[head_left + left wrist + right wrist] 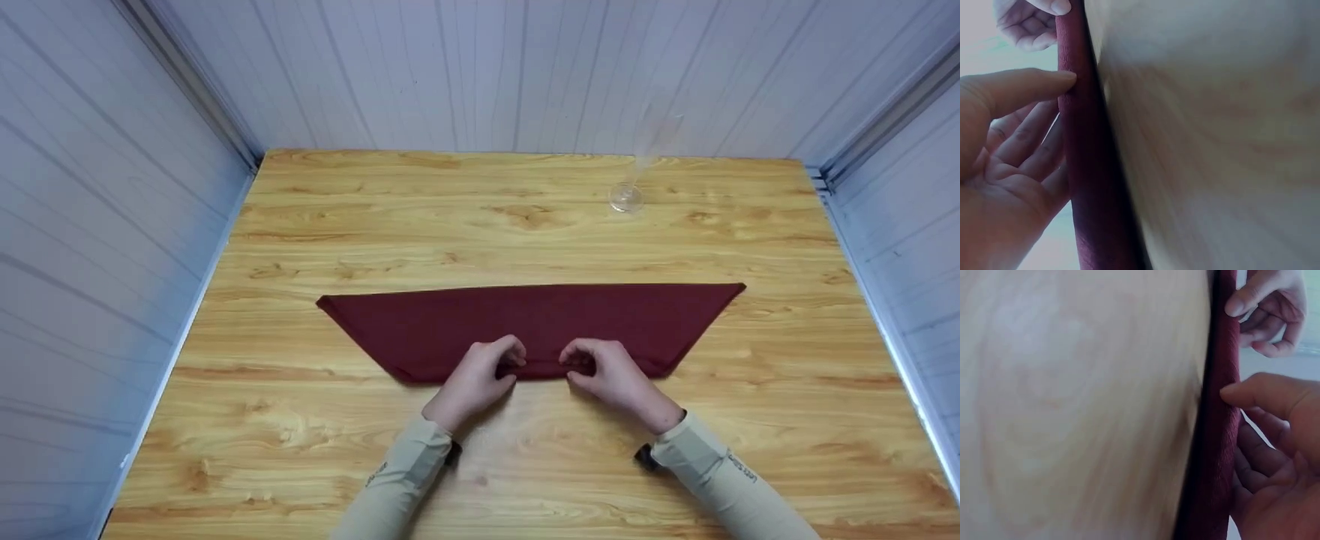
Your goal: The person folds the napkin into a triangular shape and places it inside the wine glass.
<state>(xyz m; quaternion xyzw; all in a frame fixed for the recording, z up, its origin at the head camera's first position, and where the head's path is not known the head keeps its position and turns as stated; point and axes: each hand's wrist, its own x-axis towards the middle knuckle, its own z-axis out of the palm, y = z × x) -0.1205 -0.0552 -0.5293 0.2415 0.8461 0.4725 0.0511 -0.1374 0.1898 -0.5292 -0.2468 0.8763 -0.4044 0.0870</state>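
Note:
A dark red cloth napkin (525, 319), folded into a long trapezoid, lies on the wooden table with its longer edge away from me. Its near edge forms a narrow roll. My left hand (478, 376) holds this roll left of the middle, and the right hand (613, 377) grips it a short way to the right. In the left wrist view, the thumb (1053, 83) lies on the rolled napkin (1095, 163) with the fingers behind it. The right wrist view shows the right thumb (1249, 392) on the roll in the same manner, its fingers partly hidden.
A clear stemmed glass (626, 197) stands at the back right of the table (450, 225). Pale panelled walls (480, 75) rise behind the table and along both sides.

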